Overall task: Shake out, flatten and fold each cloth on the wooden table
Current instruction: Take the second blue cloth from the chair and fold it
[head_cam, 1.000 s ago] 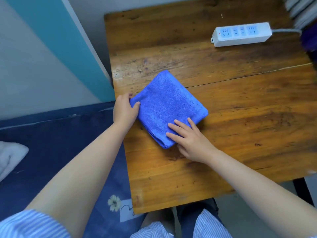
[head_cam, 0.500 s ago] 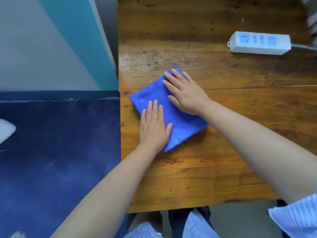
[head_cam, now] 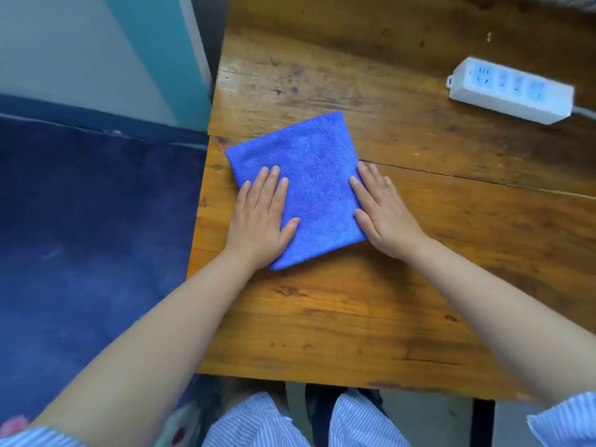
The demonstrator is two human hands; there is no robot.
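Observation:
A blue cloth [head_cam: 309, 175], folded into a small square, lies flat near the left edge of the wooden table [head_cam: 354, 317]. My left hand [head_cam: 261, 221] presses flat on its near left part, fingers straight and together. My right hand [head_cam: 383, 214] lies flat along the cloth's right edge, partly on the cloth and partly on the wood. Neither hand holds anything.
A white power strip [head_cam: 509, 90] with its cable sits at the table's far right. A dark blue bed cover [head_cam: 90, 253] lies to the left of the table. A teal and white wall [head_cam: 129, 53] stands behind it. My striped trousers [head_cam: 258, 424] show below the table's near edge.
My right hand has slid from the cloth's far corner down to its right edge. My left hand has shifted a little to the left on the cloth. The cloth lies smoother.

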